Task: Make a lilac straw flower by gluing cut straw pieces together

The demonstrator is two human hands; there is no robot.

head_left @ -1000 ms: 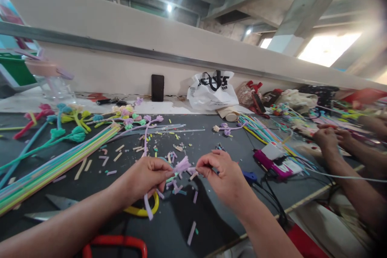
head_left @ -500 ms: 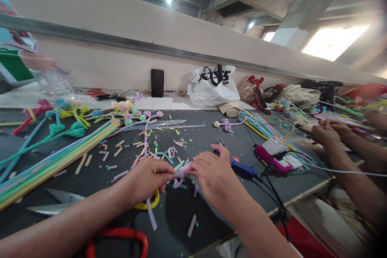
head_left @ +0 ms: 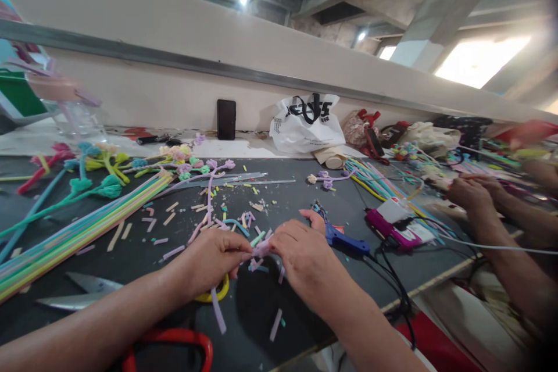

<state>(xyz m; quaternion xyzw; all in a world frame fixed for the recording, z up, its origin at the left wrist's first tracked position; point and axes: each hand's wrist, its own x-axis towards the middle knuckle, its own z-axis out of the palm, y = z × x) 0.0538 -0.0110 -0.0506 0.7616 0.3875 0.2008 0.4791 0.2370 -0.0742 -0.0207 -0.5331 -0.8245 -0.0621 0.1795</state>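
Observation:
Between my two hands is a small purple fuzzy flower of pipe cleaner, over the dark table. My left hand pinches its left side, and a purple pipe cleaner stem hangs down below that hand. My right hand has its fingertips closed on the flower's right side, thumb raised. Just right of it lies a blue glue gun. A yellow ring-shaped handle shows partly behind my left hand. Under my left forearm lie large scissors with metal blades and a red handle.
Cut pipe cleaner pieces litter the table. A bundle of coloured pipe cleaners and finished flowers lie left. A phone and white bag stand at the back. A purple power bank with cables and another person's hands are right.
My right hand has shifted slightly left, turning a little at the purple flower, and uncovers more of the glue gun. My left hand stays almost still.

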